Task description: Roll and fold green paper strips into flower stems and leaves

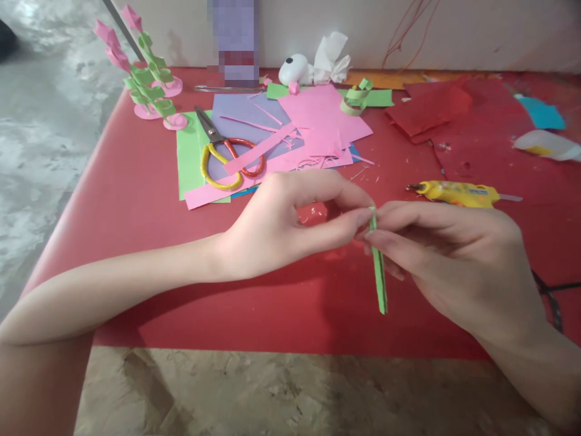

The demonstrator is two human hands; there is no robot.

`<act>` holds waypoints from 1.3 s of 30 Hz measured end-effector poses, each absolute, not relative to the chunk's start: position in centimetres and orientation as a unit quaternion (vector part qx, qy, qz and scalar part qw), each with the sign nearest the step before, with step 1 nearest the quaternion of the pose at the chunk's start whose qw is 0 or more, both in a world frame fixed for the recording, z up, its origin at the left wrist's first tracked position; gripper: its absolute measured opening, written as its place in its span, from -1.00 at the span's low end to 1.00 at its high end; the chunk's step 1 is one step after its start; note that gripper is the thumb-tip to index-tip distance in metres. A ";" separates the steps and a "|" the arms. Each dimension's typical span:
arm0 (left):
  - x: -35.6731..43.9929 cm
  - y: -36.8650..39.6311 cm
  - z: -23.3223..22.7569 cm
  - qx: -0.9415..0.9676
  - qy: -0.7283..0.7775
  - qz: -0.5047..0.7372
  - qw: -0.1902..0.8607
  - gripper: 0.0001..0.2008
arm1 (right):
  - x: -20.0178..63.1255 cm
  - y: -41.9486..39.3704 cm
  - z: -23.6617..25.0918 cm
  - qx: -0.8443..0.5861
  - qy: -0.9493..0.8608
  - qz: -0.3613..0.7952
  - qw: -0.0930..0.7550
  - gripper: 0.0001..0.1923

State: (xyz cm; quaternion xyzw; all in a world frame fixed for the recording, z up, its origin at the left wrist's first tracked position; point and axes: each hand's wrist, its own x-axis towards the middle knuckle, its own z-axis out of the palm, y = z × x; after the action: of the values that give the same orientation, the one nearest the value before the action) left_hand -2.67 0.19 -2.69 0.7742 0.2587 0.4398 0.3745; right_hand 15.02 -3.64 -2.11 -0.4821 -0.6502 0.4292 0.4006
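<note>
Paper flowers (145,72) far left on red table (136,200); scissors (224,154) on paper sheets (313,121); left hand (281,227) and right hand (454,260) both pinch top of green paper strip (379,278), hanging above table; glue gun (458,194) just behind right hand.

**No legible writing**

Nothing readable shows on the red table (136,200) — no word, brand, number or sign. The yellow glue gun (458,194) at the right bears no legible label. The scissors (224,154) on the far-left paper sheets (318,115) carry no visible mark. The upright thing at the far edge (233,42) is blurred out — any print there cannot be read.
</note>
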 end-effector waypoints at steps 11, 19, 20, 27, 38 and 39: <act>-2.6 0.1 -2.7 0.736 0.275 0.438 0.436 -0.87 | 15.1 -3.5 -2.9 -0.498 -0.648 0.409 0.407 -0.76; -2.5 0.0 -2.8 0.733 0.288 0.456 0.414 -0.93 | 14.8 -3.7 -2.1 -0.497 -0.657 0.394 0.408 -0.91; -2.5 0.0 -2.8 0.733 0.288 0.457 0.413 -0.93 | 14.7 -3.7 -2.0 -0.497 -0.658 0.390 0.409 -0.93; -2.6 0.2 -2.9 0.734 0.276 0.462 0.414 -0.93 | 14.6 -3.7 -1.8 -0.496 -0.673 0.349 0.423 -0.91; -2.8 0.4 -3.2 0.745 0.260 0.449 0.420 -0.88 | 14.6 -3.5 -1.9 -0.506 -0.679 0.346 0.404 -0.89; -2.8 0.5 -3.3 0.744 0.257 0.450 0.421 -0.89 | 14.7 -3.4 -2.0 -0.506 -0.677 0.356 0.398 -0.87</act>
State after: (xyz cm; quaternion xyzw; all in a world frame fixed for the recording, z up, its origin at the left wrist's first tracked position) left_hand -2.81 0.49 -3.30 0.7442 0.2566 0.4503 0.4213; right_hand 14.68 -3.41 -2.04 -0.5063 -0.6768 0.3564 0.3982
